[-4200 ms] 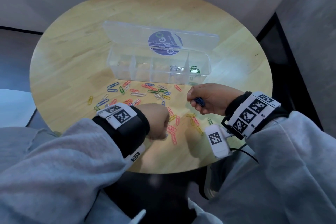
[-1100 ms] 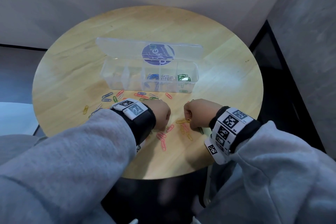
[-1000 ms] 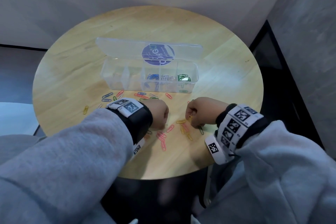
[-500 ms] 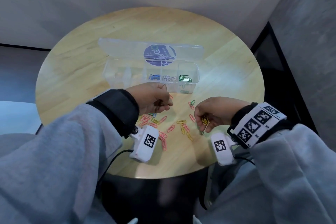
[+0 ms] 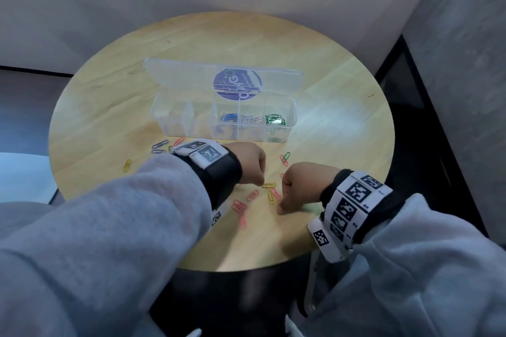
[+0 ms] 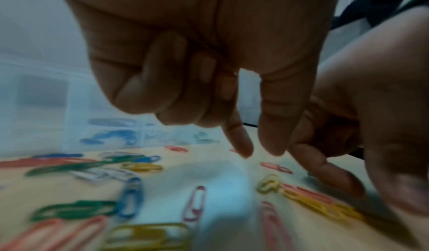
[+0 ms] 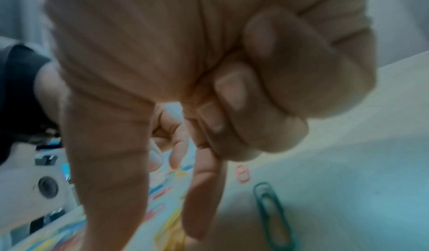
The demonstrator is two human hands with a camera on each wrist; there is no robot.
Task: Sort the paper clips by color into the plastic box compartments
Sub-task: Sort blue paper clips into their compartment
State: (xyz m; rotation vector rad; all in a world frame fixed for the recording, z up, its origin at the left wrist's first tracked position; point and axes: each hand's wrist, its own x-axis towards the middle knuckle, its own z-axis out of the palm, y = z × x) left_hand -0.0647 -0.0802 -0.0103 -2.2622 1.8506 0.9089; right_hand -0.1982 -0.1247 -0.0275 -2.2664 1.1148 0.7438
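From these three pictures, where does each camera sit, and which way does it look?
Head: on the head, looking down at the round table, plastic box, both sleeves and wrists.
Left wrist: under the left hand, facing scattered clips and the box.
Right wrist: under the right hand, facing a green clip.
Shared: both wrist views show the other hand too.

A round table [image 5: 328, 68] of pale wood shows a smooth, lightly glossy grain with soft glare. On it sits a plastic box [image 5: 164, 117] of clear, faintly frosted plastic, its open lid [image 5: 178, 74] bearing a glossy purple paper sticker [image 5: 237, 85]. Scattered paper clips [image 5: 269, 194] wear smooth, shiny colored coating. Both sleeves [image 5: 109, 227] are matt, soft grey cloth; the wristbands [image 5: 221, 169] are matt black fabric carrying white printed marker tags [image 5: 356, 194].
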